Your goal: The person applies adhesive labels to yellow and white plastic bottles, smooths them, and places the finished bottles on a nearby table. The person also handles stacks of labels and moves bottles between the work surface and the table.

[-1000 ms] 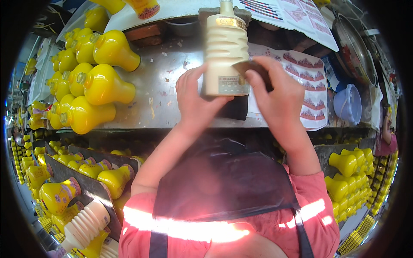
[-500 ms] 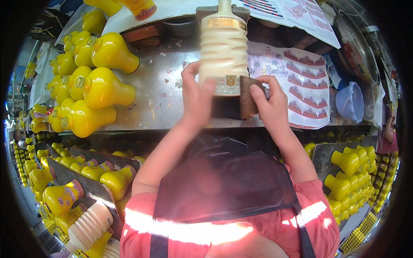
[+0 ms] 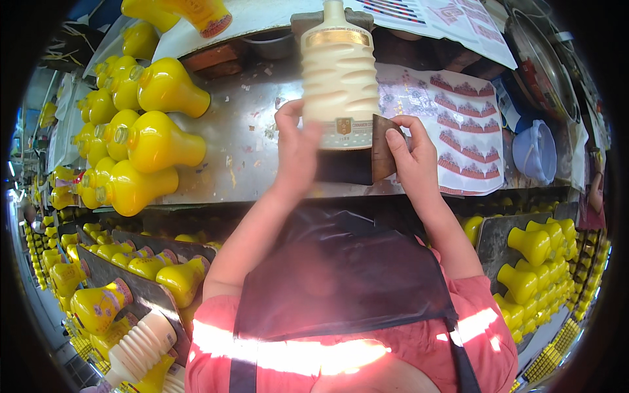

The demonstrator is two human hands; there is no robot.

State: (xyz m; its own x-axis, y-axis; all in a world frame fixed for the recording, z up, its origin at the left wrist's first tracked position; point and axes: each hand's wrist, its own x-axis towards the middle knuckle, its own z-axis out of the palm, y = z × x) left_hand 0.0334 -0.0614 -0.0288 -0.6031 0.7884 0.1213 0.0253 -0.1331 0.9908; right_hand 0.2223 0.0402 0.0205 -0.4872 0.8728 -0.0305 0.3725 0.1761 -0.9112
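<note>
A cream bottle (image 3: 339,82) with wavy ribs, a gold label and a crest band near its base lies with its neck pointing away from me. My left hand (image 3: 298,147) is closed around the bottle's lower left side; its thumb is smeared by motion and the fingertips are hidden. At the lower right of the bottle, my right hand (image 3: 414,149) pinches a flat brown scraper-like piece (image 3: 384,154) between thumb and fingers. One edge of that piece lies against the bottle's crest band. Under the bottle's base is a dark block (image 3: 344,167).
Yellow glossy vases (image 3: 167,141) lie stacked at left on the metal table (image 3: 242,144). A sheet of printed decals (image 3: 468,131) and a pale blue bucket (image 3: 534,152) are at right. Boards (image 3: 491,249) with more yellow vases stand below on both sides. Another ribbed bottle (image 3: 141,347) lies lower left.
The bottle has turned, so its crest now sits farther left and more of the band's right part shows. The brown piece stays at its lower right. The whole view has shifted slightly.
</note>
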